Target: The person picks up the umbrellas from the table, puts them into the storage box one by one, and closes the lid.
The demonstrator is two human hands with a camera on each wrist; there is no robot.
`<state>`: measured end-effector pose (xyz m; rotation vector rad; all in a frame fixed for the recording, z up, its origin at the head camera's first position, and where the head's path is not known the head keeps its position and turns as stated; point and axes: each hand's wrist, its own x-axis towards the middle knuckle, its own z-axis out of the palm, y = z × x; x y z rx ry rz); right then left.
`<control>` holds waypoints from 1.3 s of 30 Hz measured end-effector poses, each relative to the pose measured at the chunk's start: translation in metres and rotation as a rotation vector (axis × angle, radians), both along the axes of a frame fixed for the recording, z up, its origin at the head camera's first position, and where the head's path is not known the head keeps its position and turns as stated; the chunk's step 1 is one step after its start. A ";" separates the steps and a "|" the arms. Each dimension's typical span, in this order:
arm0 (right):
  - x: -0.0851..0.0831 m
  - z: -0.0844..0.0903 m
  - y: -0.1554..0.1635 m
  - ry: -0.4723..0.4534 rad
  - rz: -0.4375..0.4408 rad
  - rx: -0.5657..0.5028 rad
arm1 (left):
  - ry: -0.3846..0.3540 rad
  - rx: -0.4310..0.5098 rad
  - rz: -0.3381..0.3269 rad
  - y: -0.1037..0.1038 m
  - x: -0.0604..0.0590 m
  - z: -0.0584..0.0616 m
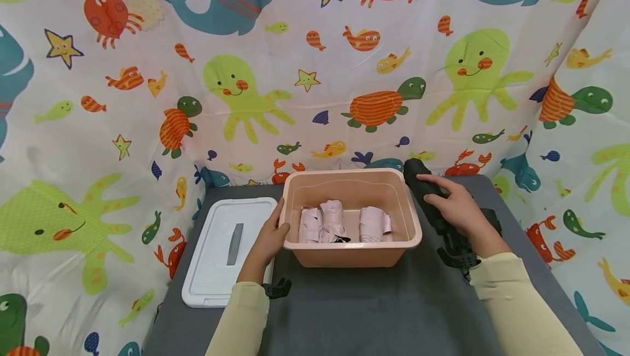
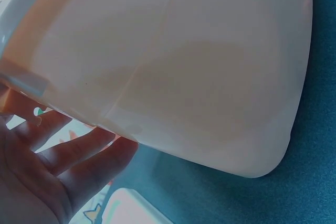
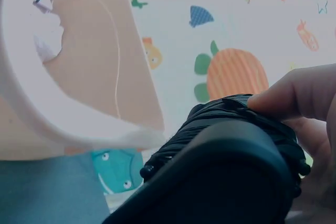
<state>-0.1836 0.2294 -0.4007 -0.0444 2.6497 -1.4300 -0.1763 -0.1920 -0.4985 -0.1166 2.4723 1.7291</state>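
A peach plastic bin [image 1: 344,257] stands mid-table and holds several rolled pale pink bundles [image 1: 310,225], wrapped in what looks like cloth or paper. My left hand [image 1: 266,244] holds the bin's left rim; in the left wrist view its fingers [image 2: 94,169] meet the edge. Just right of the bin, my right hand [image 1: 460,208] grips a folded black umbrella [image 1: 423,189]. The right wrist view shows the thumb on its gathered fabric [image 3: 226,109], with the rounded handle end [image 3: 226,171] toward the camera. The palm hides part of the umbrella.
A white lid [image 1: 211,257] with a grey handle strip lies left of the bin. More black material [image 1: 492,219] shows beyond the right hand, its kind unclear. Around the grey table [image 1: 354,312] hangs a curtain [image 1: 315,121] printed with sea animals.
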 end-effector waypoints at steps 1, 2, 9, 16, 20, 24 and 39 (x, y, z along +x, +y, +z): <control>0.000 0.002 -0.002 -0.001 0.004 -0.003 | -0.001 0.002 0.001 0.000 0.000 0.000; 0.000 0.004 -0.003 -0.001 0.006 -0.001 | -0.002 0.001 0.000 0.000 0.000 0.001; -0.002 0.010 -0.016 0.043 0.052 0.027 | -0.016 -0.001 0.007 0.000 0.000 0.001; -0.005 0.010 -0.031 0.070 0.124 0.006 | -0.022 -0.009 0.013 0.000 0.001 0.000; -0.009 0.010 -0.041 0.041 0.146 -0.014 | -0.024 -0.008 0.016 0.000 0.001 0.001; -0.014 0.009 -0.049 0.031 0.168 0.017 | -0.025 -0.007 0.013 0.000 0.001 0.001; -0.031 0.001 -0.077 -0.003 0.275 0.148 | -0.021 0.017 0.005 0.000 0.001 0.003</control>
